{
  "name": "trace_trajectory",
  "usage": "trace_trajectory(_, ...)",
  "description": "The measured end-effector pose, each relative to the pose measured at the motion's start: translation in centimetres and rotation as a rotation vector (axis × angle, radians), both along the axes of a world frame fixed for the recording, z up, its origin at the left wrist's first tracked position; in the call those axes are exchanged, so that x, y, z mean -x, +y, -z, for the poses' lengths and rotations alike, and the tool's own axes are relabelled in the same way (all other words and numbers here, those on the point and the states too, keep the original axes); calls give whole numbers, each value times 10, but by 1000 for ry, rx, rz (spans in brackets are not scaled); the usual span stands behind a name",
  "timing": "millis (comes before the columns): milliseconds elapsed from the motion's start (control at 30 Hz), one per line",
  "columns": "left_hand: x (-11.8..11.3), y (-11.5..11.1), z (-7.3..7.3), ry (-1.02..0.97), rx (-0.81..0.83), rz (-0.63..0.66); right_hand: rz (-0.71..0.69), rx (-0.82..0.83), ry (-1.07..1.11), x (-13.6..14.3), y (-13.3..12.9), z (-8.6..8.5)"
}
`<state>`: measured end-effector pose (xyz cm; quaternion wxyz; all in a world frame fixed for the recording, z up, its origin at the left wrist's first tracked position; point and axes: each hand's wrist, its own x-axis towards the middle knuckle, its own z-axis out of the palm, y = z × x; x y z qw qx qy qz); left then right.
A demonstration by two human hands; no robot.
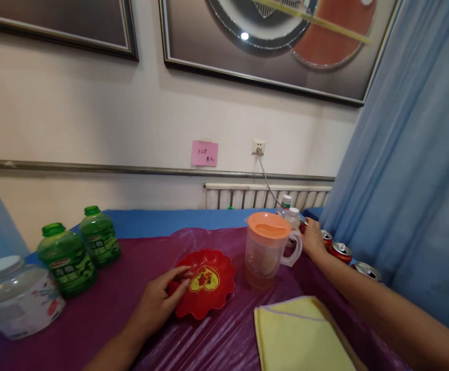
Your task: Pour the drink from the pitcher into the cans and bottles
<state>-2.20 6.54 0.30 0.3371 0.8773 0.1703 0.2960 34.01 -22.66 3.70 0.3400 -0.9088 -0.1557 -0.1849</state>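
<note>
My left hand (158, 299) is at the left rim of a red scalloped plastic dish (224, 278) with a yellow printed design. Its thumb and fingers are curled over the rim. My right hand (312, 237) reaches past a clear pitcher (261, 263) with an orange lid and pale liquid at the bottom. Its fingers close around a red can (304, 226), mostly hidden behind the hand. Beside it stands a small clear jar (293, 219) with a white lid. More red drink cans (340, 251) stand along the right edge, partly behind my forearm.
A folded yellow cloth (301, 337) lies in front of the pitcher on the purple plastic sheet (132, 263). At left are two green bottles (68, 265) and a white-lidded jar (19, 304). A blue curtain (413, 154) hangs at right; a power cord (269, 180) runs behind the table.
</note>
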Motion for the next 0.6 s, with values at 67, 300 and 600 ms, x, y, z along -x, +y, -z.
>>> trace_trajectory(67,1,-7,-7,-34,26,-3,52,-93,-83,20,-23,-3)
trace_trajectory(300,0,-20,-21,-263,273,-125,-800,-269,-257,200,-41,12)
trace_trajectory(600,7,-2,-40,-634,864,-291,-1690,254,-134,332,81,53)
